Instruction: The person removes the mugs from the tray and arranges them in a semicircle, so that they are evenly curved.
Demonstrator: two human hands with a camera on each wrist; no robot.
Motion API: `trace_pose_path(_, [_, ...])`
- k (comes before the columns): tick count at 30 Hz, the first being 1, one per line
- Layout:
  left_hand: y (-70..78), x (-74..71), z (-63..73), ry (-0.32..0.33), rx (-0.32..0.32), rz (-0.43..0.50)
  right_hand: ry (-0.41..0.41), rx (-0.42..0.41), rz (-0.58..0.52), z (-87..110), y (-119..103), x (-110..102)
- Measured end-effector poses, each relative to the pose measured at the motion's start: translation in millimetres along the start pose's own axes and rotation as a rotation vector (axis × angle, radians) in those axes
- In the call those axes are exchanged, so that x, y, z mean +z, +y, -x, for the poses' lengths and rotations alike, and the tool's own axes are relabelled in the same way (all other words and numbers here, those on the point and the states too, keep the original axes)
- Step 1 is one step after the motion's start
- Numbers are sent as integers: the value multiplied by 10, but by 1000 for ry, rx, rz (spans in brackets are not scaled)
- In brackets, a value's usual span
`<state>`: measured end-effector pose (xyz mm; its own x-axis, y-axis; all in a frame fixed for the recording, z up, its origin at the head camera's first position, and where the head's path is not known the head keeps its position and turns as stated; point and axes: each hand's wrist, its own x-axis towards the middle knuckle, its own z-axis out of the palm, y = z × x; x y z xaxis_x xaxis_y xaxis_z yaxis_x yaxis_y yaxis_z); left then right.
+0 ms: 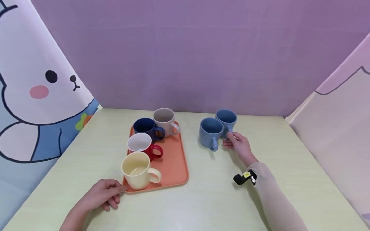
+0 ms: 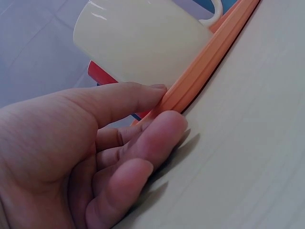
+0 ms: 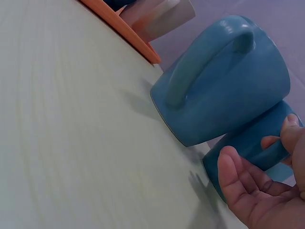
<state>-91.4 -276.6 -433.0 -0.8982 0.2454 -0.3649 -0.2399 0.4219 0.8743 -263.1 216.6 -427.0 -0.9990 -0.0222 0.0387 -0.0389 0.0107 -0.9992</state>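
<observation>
mug (image 1: 226, 121) of plain blue, the farther of a matching pair, to the right of the orange tray (image 1: 173, 166); the right hand (image 1: 239, 146) grips it by its handle (image 1: 229, 129). the nearer blue mug (image 1: 210, 132) is just beside it on the table (image 1: 208, 202). the left hand (image 1: 101, 194) pinches the tray's near left corner. the tray bears, from near to far, a cream mug (image 1: 136, 175), a red mug (image 1: 140, 143), a navy mug (image 1: 144, 126) and a grey mug (image 1: 163, 119). step in hand, as judged: taking up the farther mug while the tray is steadied; the next move would call for a level lift clear of its neighbour. the right-wrist view shows the thumb (image 3: 290, 133) over the handle and fingers curled beneath, detail too small in the head view, which alone shows all six mugs. whether the gripped mug's base touches the table cannot be told.
</observation>
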Motion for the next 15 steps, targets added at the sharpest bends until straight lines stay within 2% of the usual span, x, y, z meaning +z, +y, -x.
trace_pose_path(10, [0, 9, 6, 4, -3, 1, -42, 2, 55, -22, -18, -44])
trace_pose_path(15, [1, 8, 6, 4, 7, 3, -89, 5, 142, -18, -67, -85])
